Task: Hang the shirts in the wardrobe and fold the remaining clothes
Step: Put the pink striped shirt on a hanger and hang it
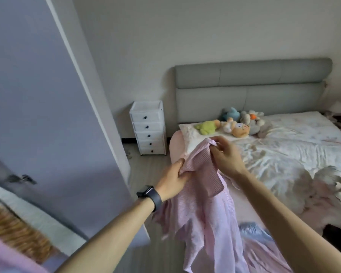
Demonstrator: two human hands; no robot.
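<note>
Far left: tall lilac-grey door panel (47,95), dark handle (21,179) low on it. An orange-patterned fabric (14,229) shows at the lower left corner, blurred.

Against the back wall, beside the bed's head-end left corner: white drawer unit (148,128), five dark knobs.

Left hand (173,179), black watch (152,196) on the wrist, fingers curled tight around a bunched fold of the pink shirt (209,213). The shirt is in the air over the bed's left edge, ribbed part on top, its striped body hanging down past that edge toward the floor.

Right hand (224,154) is higher, thumb and fingertips pinching the shirt's top edge.

Bed (283,154): grey padded headboard (252,85), white rumpled sheet. Plush toys (238,123) are grouped along the head end, near the left corner. A blue garment (252,231) lies at the bed's near edge, partly under the hanging shirt. A heap of pale clothes (323,194) sits at the right edge; single pieces cannot be told apart.
</note>
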